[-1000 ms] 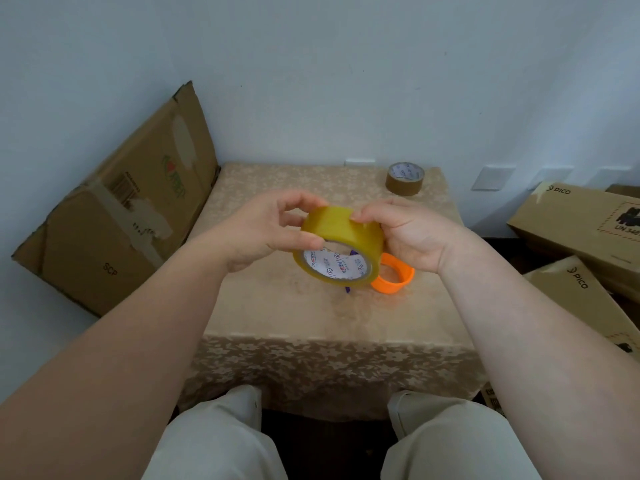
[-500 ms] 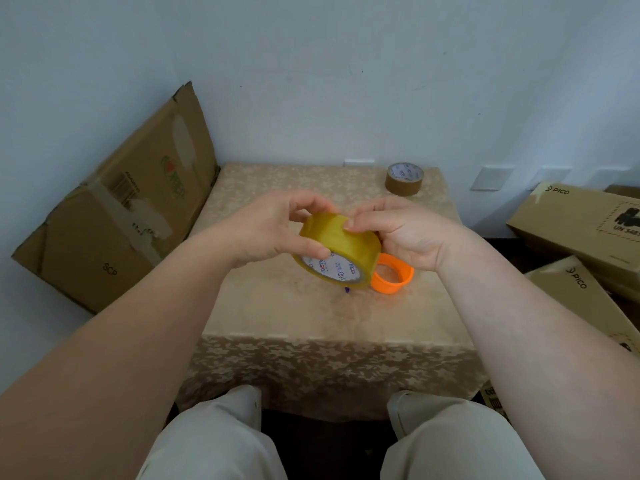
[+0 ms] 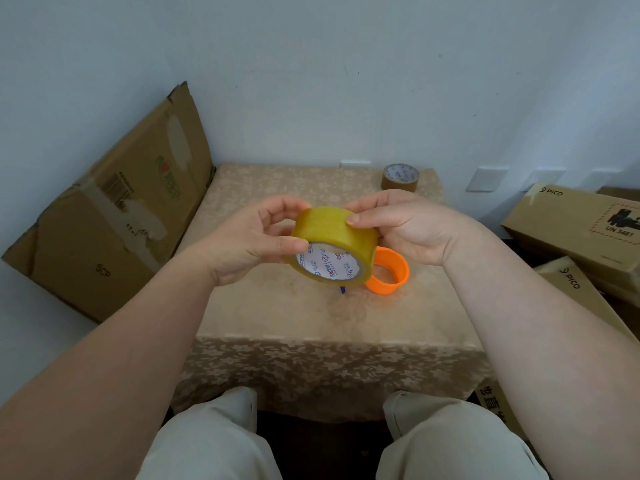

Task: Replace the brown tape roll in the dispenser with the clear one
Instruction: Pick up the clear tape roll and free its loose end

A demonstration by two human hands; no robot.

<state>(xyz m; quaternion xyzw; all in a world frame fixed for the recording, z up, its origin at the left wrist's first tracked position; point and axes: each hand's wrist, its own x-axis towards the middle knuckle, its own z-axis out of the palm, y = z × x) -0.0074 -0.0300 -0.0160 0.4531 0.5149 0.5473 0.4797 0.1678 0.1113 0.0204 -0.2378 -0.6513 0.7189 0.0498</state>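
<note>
**Head view: task status.**
- The brown tape roll (image 3: pixel 400 176) is out of the dispenser. It lies flat at the far right corner of the bench (image 3: pixel 277 317), well apart from the work.
- The orange dispenser (image 3: pixel 393 271) lies on the bench, and the part of its ring that shows holds no roll. A small blue piece (image 3: pixel 343 289) shows below the held roll; what it belongs to cannot be told.
- The clear tape roll (image 3: pixel 334 237) is held above the bench, in front of the dispenser and partly covering it.
- The left grip (image 3: pixel 247 242), a bare hand, is curled round the roll's left side, thumb on the near rim.
- The right grip (image 3: pixel 407 225) pinches the roll's upper right side, thumb tip on the outer winding.
- Judgement: removal is done. Seating the clear roll in the dispenser is left.

**Head view: legible markings.**
- The clear roll's core carries blue and red print too small to read.
- The cardboard box (image 3: pixel 114 216) at the left reads "SCP" and carries a barcode and a green logo.
- The boxes (image 3: pixel 571 216) at the right read "PICO"; one also reads "UN 3481".
</note>
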